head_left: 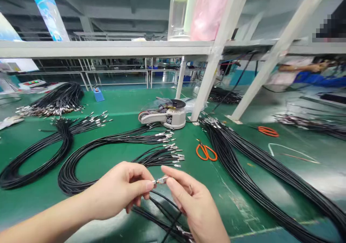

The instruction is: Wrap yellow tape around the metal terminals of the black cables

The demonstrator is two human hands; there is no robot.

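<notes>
Over the green worktable [121, 106], both hands at front centre: left hand [119, 190] and right hand [196, 207] pinch a small metal connector [162, 180] between thumbs and fingers, tips close together. Loose black cables [162, 208] lie below. Looped cable bundle [81, 153] to the left, metal ends near the hands; long cable bundle [243, 178] runs down the right side. Orange-handled scissors [207, 152] between hands and long bundle. Round grey dispenser [175, 118] behind. Slanted white post [208, 81] stands right of it, partly blocking the view; white shelf [108, 49] crosses above. On shelf: clear container [180, 16], contents unclear, beside a pink item [208, 14].
</notes>
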